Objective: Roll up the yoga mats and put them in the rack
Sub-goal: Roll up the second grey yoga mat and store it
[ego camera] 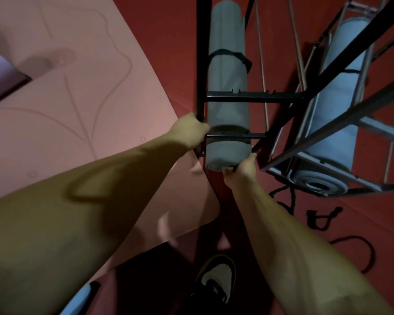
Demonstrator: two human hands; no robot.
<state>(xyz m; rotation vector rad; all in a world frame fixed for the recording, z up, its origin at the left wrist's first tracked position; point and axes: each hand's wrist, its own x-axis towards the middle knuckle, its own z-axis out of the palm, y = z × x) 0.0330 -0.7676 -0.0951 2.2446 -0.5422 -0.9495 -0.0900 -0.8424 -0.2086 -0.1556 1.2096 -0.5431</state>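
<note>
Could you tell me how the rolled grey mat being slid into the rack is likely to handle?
The grey mat is probably light foam, so easy to push. Being cylindrical, it could roll, though the rack bars flank it. Its strap likely keeps it from unrolling.

One head-worn view — looking steeply down, close over the rack [253,96] and floor [328,223].

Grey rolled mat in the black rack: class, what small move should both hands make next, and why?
Probably slide the grey rolled mat a little further into the black rack. Its near end sticks out past the lowest crossbar, with the left hand at its side and the right hand at its end. I judge it not fully seated.
</note>
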